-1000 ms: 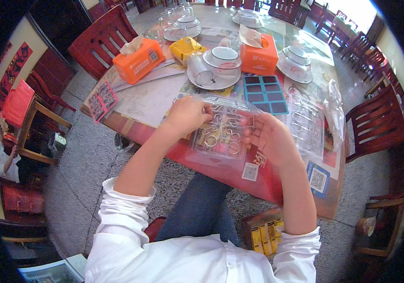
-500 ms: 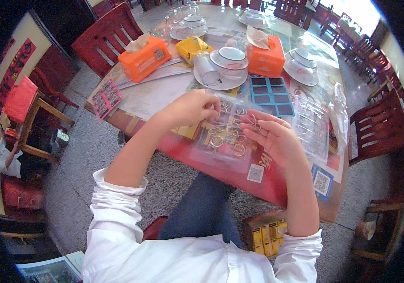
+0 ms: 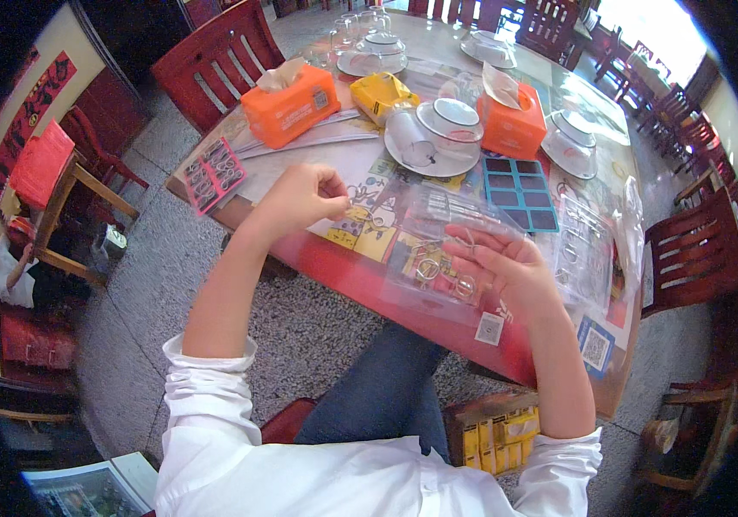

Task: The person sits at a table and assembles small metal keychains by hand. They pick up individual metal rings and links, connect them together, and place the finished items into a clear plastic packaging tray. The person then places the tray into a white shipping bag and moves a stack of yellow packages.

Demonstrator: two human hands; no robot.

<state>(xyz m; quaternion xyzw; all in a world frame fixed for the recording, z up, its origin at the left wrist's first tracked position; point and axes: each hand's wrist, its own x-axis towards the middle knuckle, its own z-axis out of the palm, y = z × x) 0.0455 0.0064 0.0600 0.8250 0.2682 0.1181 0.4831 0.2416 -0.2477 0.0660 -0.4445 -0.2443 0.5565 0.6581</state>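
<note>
My left hand hovers over the table's near left part, thumb and fingertips pinched together. Whatever it pinches, if anything, is too small to make out. A thin silvery metal piece shows between the fingers of my right hand, which is half curled with some fingers extended. Under that hand lies a clear plastic compartment case with several metal rings in it. To the left, a pink tray holds dark metal ring-shaped pieces in its compartments. Beyond the right hand sits a teal tray with dark compartments.
Another clear case lies at the right beside crumpled plastic wrap. Farther back stand two orange tissue packs, a yellow packet and stacked dishes. A wooden chair stands by the right edge.
My left hand has moved left, off the clear case towards the pink tray, still pinched. My right hand stays over the case with the metal piece. The whole view has shifted slightly.
</note>
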